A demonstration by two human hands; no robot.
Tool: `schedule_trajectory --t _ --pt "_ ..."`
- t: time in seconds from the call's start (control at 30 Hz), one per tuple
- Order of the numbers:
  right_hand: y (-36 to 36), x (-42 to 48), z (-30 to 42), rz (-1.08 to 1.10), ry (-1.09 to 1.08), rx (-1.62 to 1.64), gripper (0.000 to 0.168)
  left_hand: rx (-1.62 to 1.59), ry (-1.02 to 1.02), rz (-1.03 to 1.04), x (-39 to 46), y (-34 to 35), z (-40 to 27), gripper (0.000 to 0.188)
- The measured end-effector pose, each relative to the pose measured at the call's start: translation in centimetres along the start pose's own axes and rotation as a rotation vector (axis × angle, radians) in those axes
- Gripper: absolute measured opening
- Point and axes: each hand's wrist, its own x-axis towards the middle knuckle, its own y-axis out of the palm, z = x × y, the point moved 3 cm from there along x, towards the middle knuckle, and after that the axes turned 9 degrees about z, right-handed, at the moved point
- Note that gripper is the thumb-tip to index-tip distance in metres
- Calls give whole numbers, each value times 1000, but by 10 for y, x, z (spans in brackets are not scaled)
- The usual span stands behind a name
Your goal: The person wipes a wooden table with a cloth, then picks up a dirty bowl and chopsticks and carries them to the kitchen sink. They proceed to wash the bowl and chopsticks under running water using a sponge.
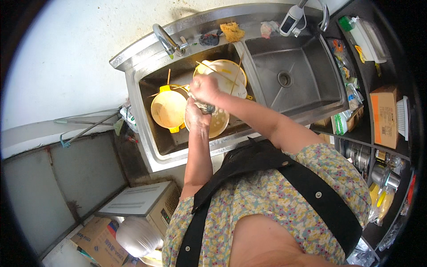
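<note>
Above the left sink basin (145,86), both of my hands grip a bunched, twisted grey-and-white cloth (206,107). My left hand (196,112) is wrapped around it from below. On its upper end sits my right hand (205,88), fingers closed. Directly underneath, a round bowl (221,125) holds cloudy water with bubbles, partly hidden by my hands. A yellow two-handled pot (168,108) stands to the left of it. Behind my right hand lie white dishes with yellow rims (246,75), with chopsticks (237,75) resting across them.
A chrome faucet (165,40) rises behind the left basin. The ledge holds a dark scrubber (210,39), a yellow sponge (232,31) and a pale rag (269,29). Right are a second basin (303,66), a heater faucet (291,20) and shelves with a cardboard box (383,116).
</note>
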Motion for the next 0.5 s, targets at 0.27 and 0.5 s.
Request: schedule_trajectory --t 0.27,0.5 --pt "-34 -13 -14 580 293 750 31 43 303 186 -17 2 -42 21" --pt "-48 -17 -3 660 125 444 25 290 628 341 -31 2 -53 17"
